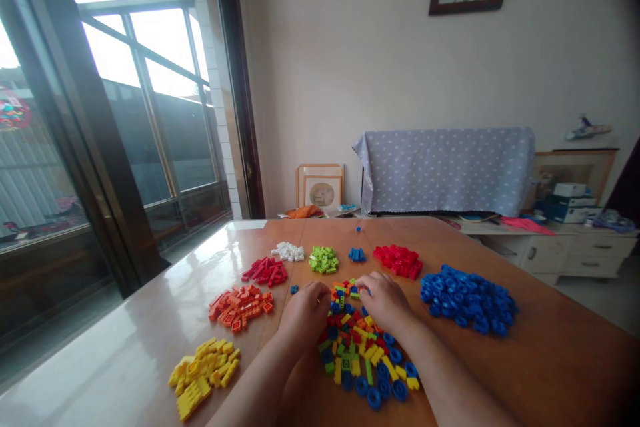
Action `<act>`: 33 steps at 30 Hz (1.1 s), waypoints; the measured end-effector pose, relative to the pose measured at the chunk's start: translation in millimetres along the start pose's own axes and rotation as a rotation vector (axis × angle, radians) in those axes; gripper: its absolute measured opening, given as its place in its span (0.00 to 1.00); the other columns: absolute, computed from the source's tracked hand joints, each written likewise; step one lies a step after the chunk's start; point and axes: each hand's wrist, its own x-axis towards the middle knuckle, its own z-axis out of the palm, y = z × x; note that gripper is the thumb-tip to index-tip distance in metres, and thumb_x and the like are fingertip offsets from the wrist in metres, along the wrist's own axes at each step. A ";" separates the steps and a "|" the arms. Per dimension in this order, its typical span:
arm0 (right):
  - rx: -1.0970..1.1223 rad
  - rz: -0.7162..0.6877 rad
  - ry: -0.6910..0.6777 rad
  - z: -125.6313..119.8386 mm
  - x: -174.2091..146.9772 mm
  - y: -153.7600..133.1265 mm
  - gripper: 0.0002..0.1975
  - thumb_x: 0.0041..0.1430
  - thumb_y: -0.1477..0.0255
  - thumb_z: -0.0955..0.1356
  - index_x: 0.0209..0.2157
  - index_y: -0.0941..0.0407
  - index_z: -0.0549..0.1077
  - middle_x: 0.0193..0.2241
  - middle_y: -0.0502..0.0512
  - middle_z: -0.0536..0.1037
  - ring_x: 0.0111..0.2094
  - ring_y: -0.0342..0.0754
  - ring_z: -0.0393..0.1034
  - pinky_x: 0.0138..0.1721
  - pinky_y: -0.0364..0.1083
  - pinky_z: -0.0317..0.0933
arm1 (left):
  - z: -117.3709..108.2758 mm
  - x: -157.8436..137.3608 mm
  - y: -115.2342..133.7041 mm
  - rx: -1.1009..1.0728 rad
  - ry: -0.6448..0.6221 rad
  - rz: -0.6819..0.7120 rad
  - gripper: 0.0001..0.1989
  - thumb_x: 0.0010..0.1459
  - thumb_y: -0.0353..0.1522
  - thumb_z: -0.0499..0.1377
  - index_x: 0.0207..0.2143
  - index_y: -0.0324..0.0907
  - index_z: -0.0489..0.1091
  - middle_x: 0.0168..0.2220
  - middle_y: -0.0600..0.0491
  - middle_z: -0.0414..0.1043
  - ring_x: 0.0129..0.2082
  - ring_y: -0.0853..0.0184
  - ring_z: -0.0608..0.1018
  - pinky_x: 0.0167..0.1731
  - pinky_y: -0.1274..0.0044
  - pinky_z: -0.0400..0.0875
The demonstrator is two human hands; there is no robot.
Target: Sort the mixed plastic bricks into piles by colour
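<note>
A mixed pile of toy building bricks [356,350] in red, yellow, green, orange and blue, with blue round wheel-like pieces [384,388], lies between my forearms. My left hand [311,312] is at the pile's upper left edge, its fingers curled inward; what they pinch, if anything, is hidden. Over the upper right edge is my right hand [384,299], fingers bent down to the bricks and close to a green one. I cannot make out what its fingertips hold. A small dark blue piece [294,289] lies just left of my left hand.
Around the mixed pile, sorted heaps sit on the brown table [300,400]: yellow [205,373], orange [241,307], dark red [265,271], white [289,251], lime green [323,259], small blue [357,254], red [399,260] and blue round pieces [467,299]. A glass door stands left.
</note>
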 end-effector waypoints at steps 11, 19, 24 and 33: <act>0.004 -0.054 -0.009 15.9 -1.7 5.2 0.08 0.57 0.73 0.66 0.34 0.52 0.78 0.43 0.54 0.78 0.48 0.50 0.66 0.49 0.45 0.53 | 2.5 -4.3 4.8 0.020 -0.049 -0.003 0.08 0.59 0.31 0.56 0.36 0.44 0.75 0.39 0.50 0.75 0.39 0.64 0.75 0.37 0.77 0.63; 0.070 -0.079 0.007 19.8 0.9 4.7 0.07 0.58 0.71 0.68 0.31 0.51 0.80 0.48 0.54 0.78 0.53 0.53 0.65 0.54 0.47 0.54 | -0.4 -9.1 13.7 -0.016 -0.016 0.008 0.08 0.59 0.32 0.56 0.36 0.44 0.76 0.37 0.50 0.75 0.39 0.65 0.75 0.37 0.78 0.65; 0.219 -0.054 0.126 10.5 1.2 -4.2 0.11 0.62 0.66 0.65 0.37 0.51 0.80 0.40 0.56 0.79 0.46 0.52 0.70 0.50 0.47 0.59 | -0.7 -11.7 15.0 -0.093 0.027 0.011 0.09 0.60 0.33 0.56 0.38 0.43 0.76 0.38 0.51 0.76 0.39 0.65 0.75 0.37 0.78 0.66; 0.927 -0.001 -0.117 14.8 -14.4 -44.1 0.16 0.62 0.58 0.64 0.37 0.55 0.74 0.32 0.54 0.81 0.33 0.50 0.75 0.33 0.44 0.67 | -2.9 -16.3 27.3 -0.280 0.010 -0.026 0.08 0.60 0.34 0.58 0.40 0.42 0.73 0.34 0.54 0.78 0.32 0.69 0.75 0.31 0.79 0.65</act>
